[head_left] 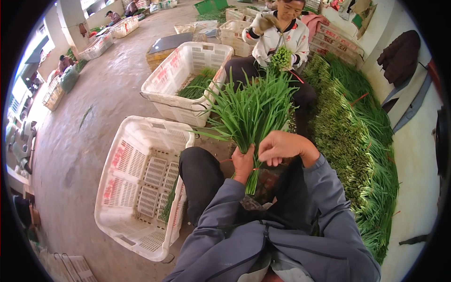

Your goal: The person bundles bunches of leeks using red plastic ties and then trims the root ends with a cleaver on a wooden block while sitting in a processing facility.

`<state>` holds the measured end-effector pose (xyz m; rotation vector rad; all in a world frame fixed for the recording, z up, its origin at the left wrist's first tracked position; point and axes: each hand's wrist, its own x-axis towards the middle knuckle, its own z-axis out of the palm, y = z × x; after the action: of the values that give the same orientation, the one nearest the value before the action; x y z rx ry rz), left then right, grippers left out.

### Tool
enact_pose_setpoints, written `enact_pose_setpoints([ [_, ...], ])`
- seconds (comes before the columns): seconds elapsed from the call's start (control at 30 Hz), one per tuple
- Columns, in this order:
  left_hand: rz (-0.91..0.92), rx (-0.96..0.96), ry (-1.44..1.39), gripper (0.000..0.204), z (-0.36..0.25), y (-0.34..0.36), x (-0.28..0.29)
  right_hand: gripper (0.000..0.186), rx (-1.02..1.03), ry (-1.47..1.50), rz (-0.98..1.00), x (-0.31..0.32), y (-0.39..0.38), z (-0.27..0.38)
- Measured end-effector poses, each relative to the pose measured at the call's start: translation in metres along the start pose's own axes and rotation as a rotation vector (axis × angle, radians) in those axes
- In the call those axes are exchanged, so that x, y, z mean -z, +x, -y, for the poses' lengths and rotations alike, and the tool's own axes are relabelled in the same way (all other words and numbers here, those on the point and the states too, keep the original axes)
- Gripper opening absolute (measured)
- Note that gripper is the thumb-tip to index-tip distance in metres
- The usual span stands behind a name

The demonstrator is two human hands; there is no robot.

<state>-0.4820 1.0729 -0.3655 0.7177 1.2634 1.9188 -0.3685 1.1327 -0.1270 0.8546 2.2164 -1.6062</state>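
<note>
With my hands as the middle of the clock, my left hand (243, 163) is closed round the stalks of a bunch of greens (253, 110), its leaves fanning up to 12 and its cut ends pointing to 6, between my knees. A red tie (256, 169) shows on the stalks beside my left hand. My right hand (278, 148) is just right of the bunch, fingers curled in; I can't tell whether they pinch anything.

My left knee (202, 178) stands between the bunch and a white crate (109, 197) at 8 to 9, which has a few loose stalks (168, 202) along its near side. At 10 to 11, a second white crate (152, 87) holds more greens (197, 84); my bunch's leaves overlap its corner. Beyond it, at 11, is a box with a dark lid (171, 41).

Facing me at 12, a co-worker (282, 35) sits with a smaller bunch (281, 58) and one gloved hand raised. From 1 round to 4, a long heap of greens (347, 145) fills my right side along the wall, where a dark jacket (400, 54) hangs at 2. A stray stalk (85, 116) lies on the floor (70, 164) towards 9.
</note>
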Motion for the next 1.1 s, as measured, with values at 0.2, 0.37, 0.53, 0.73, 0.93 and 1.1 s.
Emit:
enact_pose_setpoints([
  [0.2,-0.063,-0.050,-0.037,0.020,-0.021,0.006,0.009,0.022,0.016,-0.276,-0.080,-0.007,0.013,-0.080],
  [0.37,-0.083,-0.045,0.016,0.018,-0.024,0.004,0.011,0.015,0.210,0.053,-0.579,-0.029,0.021,-0.043],
  [0.53,-0.014,0.057,-0.033,0.025,-0.022,0.001,0.007,0.013,0.613,-0.164,-0.961,-0.025,0.050,0.011],
  [0.73,-0.019,-0.053,-0.064,0.023,-0.016,0.000,0.001,0.014,0.702,-0.513,-0.947,-0.027,0.083,0.044],
  [0.93,-0.106,-0.184,-0.008,0.026,-0.006,0.006,0.019,0.013,0.859,0.232,-0.283,-0.058,0.041,0.055],
  [1.1,-0.092,0.000,-0.132,0.021,-0.012,0.006,0.014,0.017,0.384,-0.110,-0.149,-0.034,0.019,-0.001],
])
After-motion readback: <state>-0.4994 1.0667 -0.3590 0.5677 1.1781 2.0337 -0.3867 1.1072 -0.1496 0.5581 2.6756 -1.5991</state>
